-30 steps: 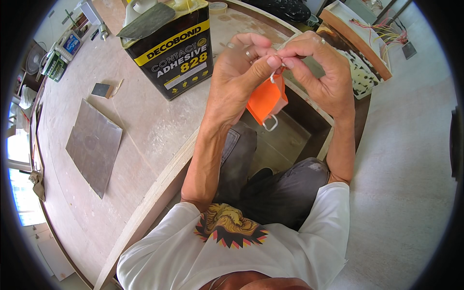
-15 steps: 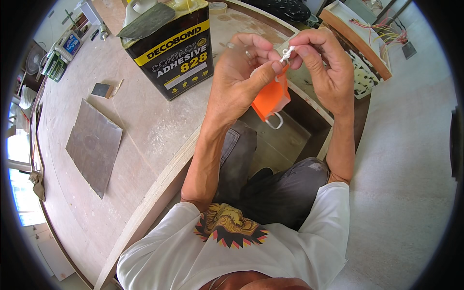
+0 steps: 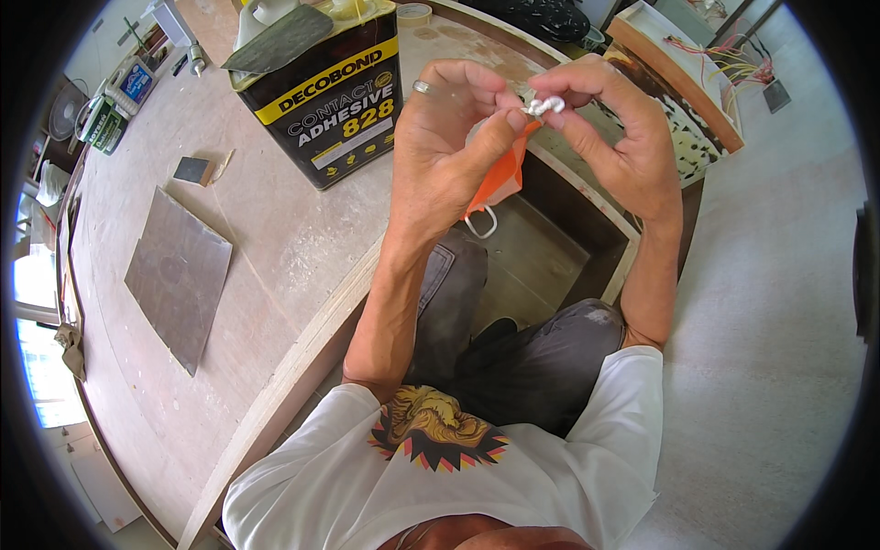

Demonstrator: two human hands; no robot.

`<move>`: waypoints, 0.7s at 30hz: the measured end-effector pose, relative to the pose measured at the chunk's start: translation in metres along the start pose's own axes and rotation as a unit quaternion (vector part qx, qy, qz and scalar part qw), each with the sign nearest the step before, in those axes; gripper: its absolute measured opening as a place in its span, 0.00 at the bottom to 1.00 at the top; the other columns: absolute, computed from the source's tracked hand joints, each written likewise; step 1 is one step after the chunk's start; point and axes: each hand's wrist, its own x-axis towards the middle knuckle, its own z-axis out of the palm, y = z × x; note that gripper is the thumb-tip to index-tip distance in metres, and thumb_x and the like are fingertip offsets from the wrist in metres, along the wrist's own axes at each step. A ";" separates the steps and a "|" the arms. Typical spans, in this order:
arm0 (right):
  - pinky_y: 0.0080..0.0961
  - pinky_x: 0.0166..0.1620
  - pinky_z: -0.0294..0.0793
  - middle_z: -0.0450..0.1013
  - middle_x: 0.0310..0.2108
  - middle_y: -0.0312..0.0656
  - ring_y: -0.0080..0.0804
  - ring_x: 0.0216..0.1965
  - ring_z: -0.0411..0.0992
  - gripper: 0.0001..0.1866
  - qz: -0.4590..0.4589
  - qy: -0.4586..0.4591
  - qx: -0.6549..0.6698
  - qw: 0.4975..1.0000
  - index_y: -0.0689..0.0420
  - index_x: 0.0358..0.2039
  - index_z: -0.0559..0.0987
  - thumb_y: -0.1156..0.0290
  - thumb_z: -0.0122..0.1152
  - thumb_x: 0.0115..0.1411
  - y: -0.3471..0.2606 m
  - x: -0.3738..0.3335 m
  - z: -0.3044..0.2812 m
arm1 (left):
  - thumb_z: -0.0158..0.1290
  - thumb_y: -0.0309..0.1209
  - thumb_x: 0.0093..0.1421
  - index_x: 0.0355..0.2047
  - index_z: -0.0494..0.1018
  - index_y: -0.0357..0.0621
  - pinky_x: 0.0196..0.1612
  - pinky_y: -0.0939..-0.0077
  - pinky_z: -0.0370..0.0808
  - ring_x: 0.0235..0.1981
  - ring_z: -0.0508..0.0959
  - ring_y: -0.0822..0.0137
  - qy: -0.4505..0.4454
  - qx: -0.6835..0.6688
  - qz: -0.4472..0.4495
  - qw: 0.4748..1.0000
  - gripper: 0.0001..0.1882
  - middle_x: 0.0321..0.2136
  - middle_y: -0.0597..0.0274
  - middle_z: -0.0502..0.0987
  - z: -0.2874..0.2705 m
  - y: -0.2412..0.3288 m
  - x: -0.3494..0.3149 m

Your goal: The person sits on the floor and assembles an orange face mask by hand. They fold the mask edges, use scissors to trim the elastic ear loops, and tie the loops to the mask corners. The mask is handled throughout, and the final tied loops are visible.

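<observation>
Both hands are raised in front of me, fingertips almost meeting. A small orange folded piece (image 3: 500, 178) hangs below my left hand (image 3: 447, 137), with a white loop (image 3: 482, 223) at its lower end. My left hand pinches its upper end, thumb against fingers. A knotted, bunched white cord (image 3: 548, 106) comes out there, and my right hand (image 3: 628, 151) pinches it between thumb and finger. The fingers partly hide the top of the orange piece, so I cannot tell whether it is a mask or a small pouch.
On the pale wooden worktop (image 3: 284, 229) stands a black and yellow adhesive can (image 3: 330, 115). A flat grey sheet (image 3: 179, 280) and a small dark block (image 3: 193, 170) lie left of it. Bottles (image 3: 104, 128) stand farther left. An open compartment (image 3: 541, 252) lies below my hands; wires (image 3: 733, 64) hang at the far right.
My right fingers have shifted slightly left and down, and the white cord looks more bunched. The orange piece has swung left, more behind my left hand.
</observation>
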 end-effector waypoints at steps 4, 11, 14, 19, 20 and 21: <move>0.24 0.46 0.73 0.76 0.38 0.40 0.29 0.40 0.74 0.08 -0.014 -0.036 -0.025 0.999 0.63 0.41 0.79 0.83 0.60 0.61 0.002 0.000 -0.002 | 0.58 0.19 0.61 0.46 0.66 0.35 0.45 0.75 0.76 0.39 0.77 0.71 -0.009 -0.003 -0.007 1.000 0.16 0.35 0.59 0.76 -0.002 0.000 0.000; 0.25 0.41 0.75 0.78 0.35 0.37 0.27 0.35 0.76 0.08 -0.012 -0.023 -0.001 1.000 0.58 0.39 0.82 0.82 0.60 0.61 0.000 0.001 -0.003 | 0.57 0.18 0.61 0.46 0.66 0.34 0.44 0.75 0.76 0.39 0.77 0.70 -0.002 -0.010 -0.012 1.000 0.15 0.35 0.58 0.76 0.000 -0.001 0.000; 0.23 0.39 0.75 0.78 0.34 0.36 0.26 0.34 0.76 0.07 -0.012 -0.017 0.014 1.000 0.58 0.39 0.82 0.81 0.62 0.61 -0.002 0.001 0.002 | 0.56 0.18 0.61 0.46 0.66 0.34 0.43 0.75 0.76 0.39 0.77 0.71 -0.002 -0.019 -0.018 1.000 0.15 0.36 0.58 0.76 0.002 -0.001 0.000; 0.22 0.37 0.75 0.78 0.33 0.35 0.26 0.33 0.76 0.07 -0.066 -0.030 0.021 0.997 0.56 0.40 0.83 0.78 0.65 0.61 0.000 0.004 0.005 | 0.56 0.19 0.62 0.46 0.66 0.33 0.42 0.77 0.75 0.38 0.77 0.71 0.002 -0.046 -0.030 0.998 0.13 0.36 0.58 0.76 0.002 -0.001 -0.001; 0.22 0.37 0.75 0.78 0.32 0.35 0.26 0.33 0.76 0.06 -0.066 -0.030 0.013 0.997 0.57 0.40 0.82 0.77 0.66 0.61 0.002 0.004 0.005 | 0.55 0.19 0.62 0.46 0.66 0.33 0.42 0.77 0.75 0.38 0.77 0.71 0.000 -0.043 -0.032 0.999 0.13 0.36 0.58 0.76 0.001 -0.002 -0.001; 0.22 0.38 0.75 0.78 0.32 0.35 0.26 0.33 0.76 0.06 -0.065 -0.030 0.005 0.997 0.57 0.39 0.82 0.77 0.66 0.61 0.003 0.004 0.004 | 0.55 0.19 0.62 0.45 0.66 0.33 0.41 0.77 0.75 0.38 0.77 0.71 -0.003 -0.039 -0.035 0.999 0.13 0.36 0.58 0.76 0.001 -0.003 -0.001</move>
